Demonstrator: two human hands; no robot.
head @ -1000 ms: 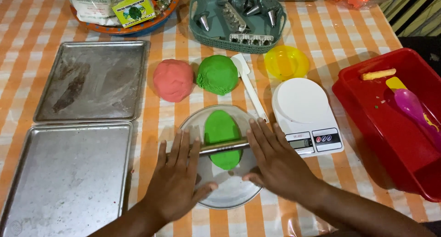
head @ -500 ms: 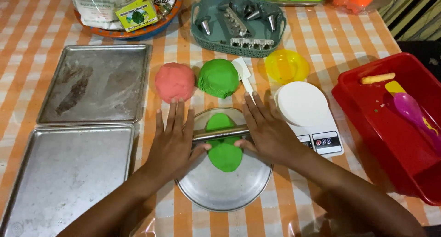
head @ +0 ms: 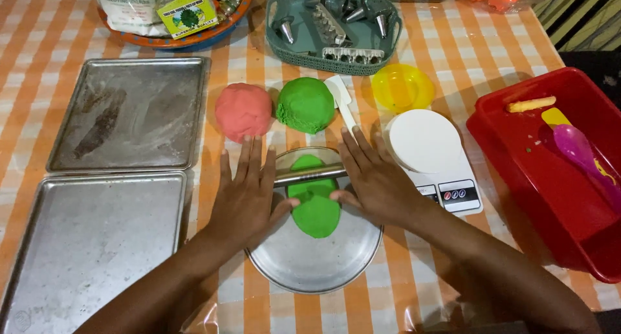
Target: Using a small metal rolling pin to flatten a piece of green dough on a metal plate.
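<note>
The table (head: 453, 43) has a cloth with orange and white checks. The flat dough (head: 315, 204) is bright green and lies on a silver pan (head: 317, 263), under a shiny metal roller (head: 309, 175). Far from it are a pink ball (head: 243, 111) and a green ball (head: 305, 105). The bowl (head: 402, 87) is yellow, the scale (head: 427, 143) white, the tub (head: 550, 172) red, the basket (head: 304, 43) grey-green. The two trays (head: 129, 114) on the left are dull grey.

Rolling pin (head: 309, 175) ends under both hands; red tub (head: 517, 146) perhaps edge-cropped.
</note>
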